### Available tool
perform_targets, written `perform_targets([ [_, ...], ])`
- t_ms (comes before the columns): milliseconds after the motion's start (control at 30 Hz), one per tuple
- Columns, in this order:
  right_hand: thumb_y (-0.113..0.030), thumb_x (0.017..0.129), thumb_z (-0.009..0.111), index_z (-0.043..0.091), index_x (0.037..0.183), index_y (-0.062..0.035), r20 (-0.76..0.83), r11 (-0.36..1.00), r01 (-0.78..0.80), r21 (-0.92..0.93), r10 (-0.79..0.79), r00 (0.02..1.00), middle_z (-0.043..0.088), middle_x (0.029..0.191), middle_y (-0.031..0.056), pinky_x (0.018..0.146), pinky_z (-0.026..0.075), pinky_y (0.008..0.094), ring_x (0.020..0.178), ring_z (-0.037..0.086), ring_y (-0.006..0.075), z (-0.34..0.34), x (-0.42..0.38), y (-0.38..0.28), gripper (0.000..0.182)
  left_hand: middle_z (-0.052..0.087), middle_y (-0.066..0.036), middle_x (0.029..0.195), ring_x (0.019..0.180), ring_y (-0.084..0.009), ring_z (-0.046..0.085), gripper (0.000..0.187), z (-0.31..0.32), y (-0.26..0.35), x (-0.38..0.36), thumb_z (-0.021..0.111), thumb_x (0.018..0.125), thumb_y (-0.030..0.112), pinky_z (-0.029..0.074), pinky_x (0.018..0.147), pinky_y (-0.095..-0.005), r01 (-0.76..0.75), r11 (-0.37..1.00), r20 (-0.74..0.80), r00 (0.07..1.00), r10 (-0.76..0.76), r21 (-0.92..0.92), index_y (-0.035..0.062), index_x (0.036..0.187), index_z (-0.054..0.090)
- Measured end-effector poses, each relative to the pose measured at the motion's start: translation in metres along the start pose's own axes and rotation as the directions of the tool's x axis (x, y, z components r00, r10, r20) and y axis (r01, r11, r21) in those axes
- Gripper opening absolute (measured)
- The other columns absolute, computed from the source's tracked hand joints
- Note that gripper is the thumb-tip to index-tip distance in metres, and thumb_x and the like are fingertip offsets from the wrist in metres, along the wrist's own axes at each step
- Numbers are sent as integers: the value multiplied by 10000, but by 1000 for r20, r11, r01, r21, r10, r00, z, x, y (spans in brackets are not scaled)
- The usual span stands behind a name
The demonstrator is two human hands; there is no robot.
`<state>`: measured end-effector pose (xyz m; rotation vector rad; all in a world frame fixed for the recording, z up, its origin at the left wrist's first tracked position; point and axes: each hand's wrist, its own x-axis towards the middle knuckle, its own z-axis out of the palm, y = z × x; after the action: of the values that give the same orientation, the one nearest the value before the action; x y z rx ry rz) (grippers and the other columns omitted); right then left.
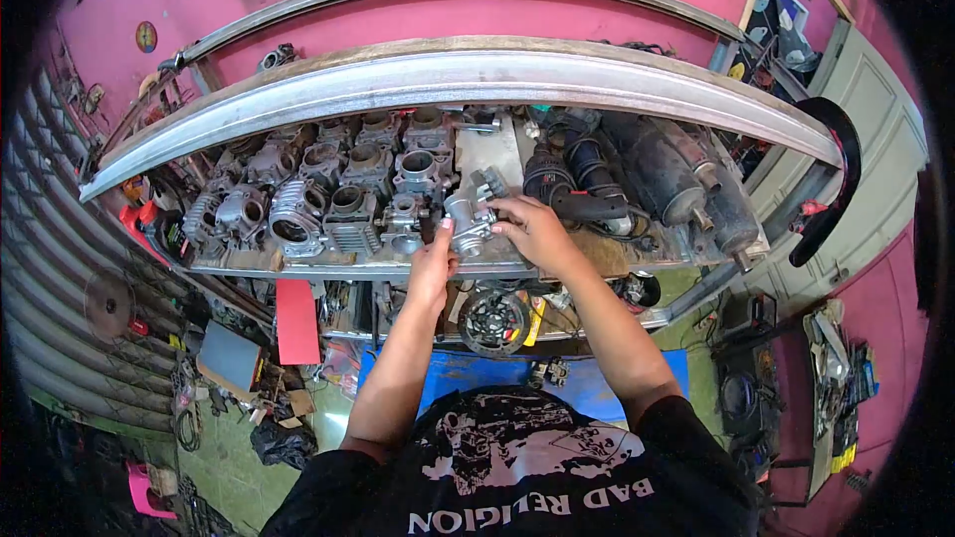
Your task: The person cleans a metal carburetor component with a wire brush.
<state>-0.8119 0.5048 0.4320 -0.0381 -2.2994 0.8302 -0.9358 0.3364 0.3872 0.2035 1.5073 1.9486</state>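
Note:
My left hand [431, 267] is closed on the lower left side of a silver metal throttle body [464, 217], with the thumb pointing up along it. My right hand [537, 232] grips the same part from the right, its fingers over small fittings on that side. The throttle body is held above the front of the shelf. A smaller carburetor-like part [405, 222] lies just left of it. Behind that stands an engine cylinder [418, 171] with a round bore facing up.
More engine cylinders [295, 214] fill the shelf's left half. To the right lie a power tool [587, 207] and dark exhaust mufflers [671, 179]. A metal rail [468, 72] crosses above the shelf. Below are a round disc-like part [494, 321] and a blue sheet [617, 378].

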Motion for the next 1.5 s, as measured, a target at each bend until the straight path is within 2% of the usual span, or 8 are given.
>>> perform_targets([
  [200,-112,895,776,698,1086,-6,118,897,-251,364,223,968,704,861,108,769,528,332,790,639,143,14,-5,29,232,580,17,661,578,-85,486,455,4,-6,6,791,902,464,357,548,-262,7,997,-95,995,1,80,98,679,638],
  [433,-120,902,777,684,1035,28,172,886,-285,365,237,956,720,888,91,791,522,324,832,637,126,16,-7,45,219,574,64,671,577,-48,435,287,14,-13,-8,781,934,333,315,554,-233,-141,988,-49,989,138,-68,102,777,716],
  [767,-103,869,791,710,1103,34,245,851,-385,358,312,918,754,986,132,855,538,359,899,696,181,11,-7,45,283,627,41,730,675,-69,486,392,11,-23,17,818,897,358,386,620,-275,-132,979,-153,976,157,158,25,717,717],
  [867,-159,848,808,684,1235,-27,171,957,-291,24,283,944,718,1039,149,902,533,359,966,677,218,12,-21,29,427,594,18,643,628,-87,471,479,8,-24,24,837,852,431,388,582,-307,-162,952,-162,964,208,259,14,666,695],
  [933,-330,781,844,654,1288,-75,-84,733,-269,-625,279,957,692,1070,192,910,542,435,1012,659,327,8,-31,-9,599,612,-47,597,583,-132,522,566,4,-24,29,827,821,515,431,578,-352,-144,787,-143,949,282,600,-16,672,696],
  [967,-381,778,816,624,1298,-63,-34,647,-347,-679,444,895,674,1121,188,923,534,493,1083,625,378,9,-29,-16,639,612,-47,597,583,-132,522,566,4,-23,29,827,821,515,431,578,-352,-140,787,-142,950,278,601,-16,672,696],
  [1300,-361,889,667,637,1207,-36,-216,614,-490,-619,467,857,742,906,215,884,489,531,923,684,415,-3,-47,-49,456,666,-192,643,611,-292,652,676,8,-13,23,769,819,615,501,642,-429,-194,697,-116,921,371,690,-56,760,707],
  [1500,-292,899,731,652,1339,-219,-358,618,-544,-567,409,839,756,947,162,928,351,493,944,701,334,-9,-89,-87,453,619,-199,616,580,-296,594,696,-2,-25,31,729,860,615,483,625,-434,-220,698,-74,928,365,681,-68,740,669],
])
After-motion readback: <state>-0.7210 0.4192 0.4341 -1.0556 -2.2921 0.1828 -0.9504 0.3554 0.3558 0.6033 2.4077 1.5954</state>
